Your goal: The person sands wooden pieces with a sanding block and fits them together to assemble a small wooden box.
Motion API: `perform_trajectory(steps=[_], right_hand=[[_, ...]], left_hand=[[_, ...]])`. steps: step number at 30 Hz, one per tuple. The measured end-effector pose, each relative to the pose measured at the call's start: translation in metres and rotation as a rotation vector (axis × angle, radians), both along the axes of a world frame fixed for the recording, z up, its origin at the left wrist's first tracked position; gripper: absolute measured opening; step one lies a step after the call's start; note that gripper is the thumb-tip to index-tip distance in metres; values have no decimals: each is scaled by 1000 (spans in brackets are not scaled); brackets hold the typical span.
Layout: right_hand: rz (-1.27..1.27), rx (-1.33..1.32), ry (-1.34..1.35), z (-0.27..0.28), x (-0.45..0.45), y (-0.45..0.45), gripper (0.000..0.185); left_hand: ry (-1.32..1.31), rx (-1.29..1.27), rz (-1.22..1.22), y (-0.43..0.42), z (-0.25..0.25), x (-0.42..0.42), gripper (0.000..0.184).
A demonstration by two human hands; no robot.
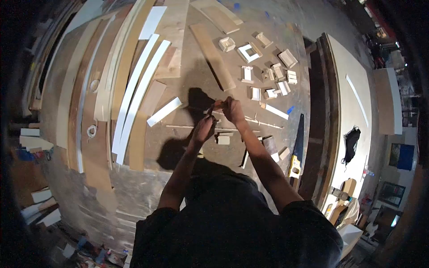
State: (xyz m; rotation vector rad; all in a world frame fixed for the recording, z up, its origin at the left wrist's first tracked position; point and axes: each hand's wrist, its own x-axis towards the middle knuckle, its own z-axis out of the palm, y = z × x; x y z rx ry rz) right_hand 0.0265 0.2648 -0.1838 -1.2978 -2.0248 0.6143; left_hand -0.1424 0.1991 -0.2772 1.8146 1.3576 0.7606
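Close together over the workbench (152, 176), both my hands meet around a small orange-brown piece (218, 105) whose kind I cannot make out. My right hand (233, 110) pinches it from the right. My left hand (204, 128) is closed just below and left of it; what its fingers hold is hidden. Thin wood strips (263, 123) lie beneath and beside the hands. A small wooden block (223, 139) sits nearer to me, between my forearms. Left of my hands lies a short white board (164, 111).
Several small wooden box-like assemblies (268, 73) stand at the back right. A handsaw (296, 154) with a yellow handle lies at the right edge. Long white strips (142, 96) and wooden boards cover the left side. A second table (353, 107) carries a black cloth item (351, 144).
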Motion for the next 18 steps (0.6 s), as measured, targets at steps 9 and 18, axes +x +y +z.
perform_trajectory(steps=[9,18], right_hand=[[54,-159,87,-49,15,22,24],[-362,-726,443,26,25,17,23]], left_hand=[[-130,93,5,-7,6,-5,14],[-203,28,162,-4,2,-9,20]])
